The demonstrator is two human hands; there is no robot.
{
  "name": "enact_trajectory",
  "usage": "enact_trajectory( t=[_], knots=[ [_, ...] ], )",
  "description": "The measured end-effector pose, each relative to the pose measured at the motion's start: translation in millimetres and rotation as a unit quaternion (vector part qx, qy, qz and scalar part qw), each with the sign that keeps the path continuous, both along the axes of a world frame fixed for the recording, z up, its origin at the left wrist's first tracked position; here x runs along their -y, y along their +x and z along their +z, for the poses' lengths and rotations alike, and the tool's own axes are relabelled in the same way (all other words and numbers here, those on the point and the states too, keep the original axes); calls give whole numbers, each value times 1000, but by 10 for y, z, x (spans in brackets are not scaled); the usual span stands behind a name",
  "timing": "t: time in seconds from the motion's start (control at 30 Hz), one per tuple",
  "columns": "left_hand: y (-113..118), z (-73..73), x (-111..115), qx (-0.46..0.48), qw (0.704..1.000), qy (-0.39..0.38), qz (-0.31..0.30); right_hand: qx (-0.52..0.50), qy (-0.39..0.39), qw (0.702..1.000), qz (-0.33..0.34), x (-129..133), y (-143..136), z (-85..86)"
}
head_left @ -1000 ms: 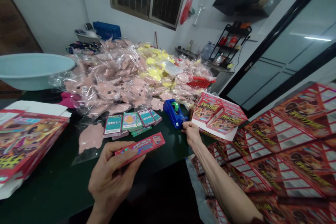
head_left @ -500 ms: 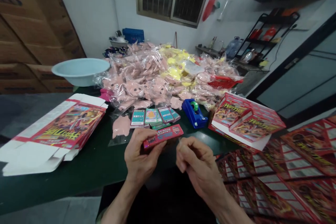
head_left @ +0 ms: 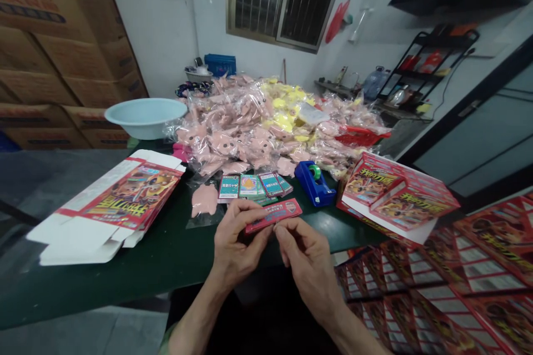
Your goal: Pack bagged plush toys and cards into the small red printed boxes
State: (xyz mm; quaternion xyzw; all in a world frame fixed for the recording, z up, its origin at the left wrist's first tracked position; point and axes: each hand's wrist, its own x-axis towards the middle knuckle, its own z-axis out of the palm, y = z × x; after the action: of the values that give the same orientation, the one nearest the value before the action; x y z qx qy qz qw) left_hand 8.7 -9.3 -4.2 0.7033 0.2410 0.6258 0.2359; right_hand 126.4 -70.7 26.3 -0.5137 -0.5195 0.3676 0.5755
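Note:
My left hand (head_left: 238, 241) is wrapped round the left end of a small red box (head_left: 277, 215), which lies tilted between thumb and fingers. At the box's lower edge, my right hand (head_left: 306, 252) has its thumb and index finger pressed together; what they pinch, if anything, is too small to tell. Behind the box, several teal-bordered cards (head_left: 250, 185) lie on the dark green table (head_left: 166, 244). Left of the cards is a pink figure in a clear bag (head_left: 204, 201). A blue tape dispenser (head_left: 315, 184) with green tape stands behind my right hand.
A large heap of bagged pink and yellow figures (head_left: 250, 122) covers the back. Flattened red-and-white cartons (head_left: 129, 194) lie left, near a pale blue basin (head_left: 145, 116). An open display box (head_left: 400, 194) holds red boxes at right, above many stacked red cartons (head_left: 458, 266).
My right hand has moved in from the right of the red box to touch its lower edge. The whole view has shifted slightly, with things appearing further right.

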Motion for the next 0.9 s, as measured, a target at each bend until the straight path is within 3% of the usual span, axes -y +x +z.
enact_trajectory(
  t=[0.2, 0.37, 0.5, 0.63, 0.77, 0.9],
  knots=[
    [-52, 73, 16, -9, 1000, -3, -16, 87, 20, 996, -32, 41, -2, 72],
    [-54, 118, 5, -69, 997, 19, 24, 91, 18, 995, -42, 60, 34, 95],
    [-76, 254, 20, -189, 979, 79, 21, -41, 1, 997, 60, 10, 102, 58],
    [-102, 465, 46, -297, 950, 95, 2, -185, -26, 967, 174, -78, 198, -6],
    [-130, 598, 16, -294, 952, 9, -82, -209, -41, 952, 218, -114, 262, -29],
    [-155, 631, -43, -263, 956, -43, -121, -194, -36, 950, 242, -125, 275, -61]
  ],
)
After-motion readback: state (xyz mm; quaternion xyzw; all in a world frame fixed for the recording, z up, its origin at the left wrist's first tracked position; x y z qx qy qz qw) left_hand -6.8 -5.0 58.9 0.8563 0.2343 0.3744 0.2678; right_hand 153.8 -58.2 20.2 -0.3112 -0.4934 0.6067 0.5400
